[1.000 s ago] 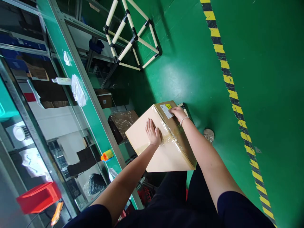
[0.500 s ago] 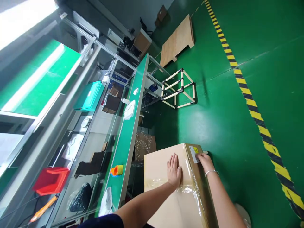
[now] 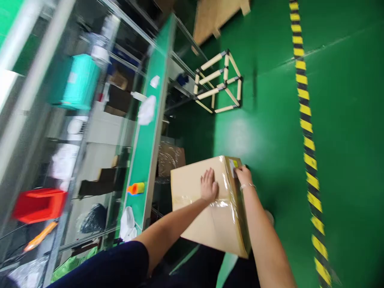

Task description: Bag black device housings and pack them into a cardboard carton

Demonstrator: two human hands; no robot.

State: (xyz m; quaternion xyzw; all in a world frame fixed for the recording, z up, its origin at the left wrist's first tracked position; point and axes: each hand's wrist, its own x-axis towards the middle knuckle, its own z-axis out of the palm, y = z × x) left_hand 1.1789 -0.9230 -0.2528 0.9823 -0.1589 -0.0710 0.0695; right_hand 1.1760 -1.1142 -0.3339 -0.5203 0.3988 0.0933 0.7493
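Observation:
A taped cardboard box (image 3: 195,180) stands in front of me, slightly tilted in view. Clear shiny tape runs along its edge and across its upper face. My left hand (image 3: 209,185) lies flat on that face with its fingers stretched out. On the box's right side, my right hand (image 3: 243,175) grips near the far corner, its fingers curled and partly hidden. Just beside those fingertips is a white and yellow label (image 3: 233,165), partly covered by the hand.
Left of the box runs a long green-topped bench (image 3: 147,146) with an orange and yellow tape dispenser (image 3: 136,188). Shelves behind hold a red bin (image 3: 40,206) and a teal crate (image 3: 81,82). A pipe frame (image 3: 219,86) and a striped floor line (image 3: 306,126) lie ahead.
My view has tipped downward and shifted, so the box sits higher and further left, showing more of its near edge. Both hands keep their places on the box.

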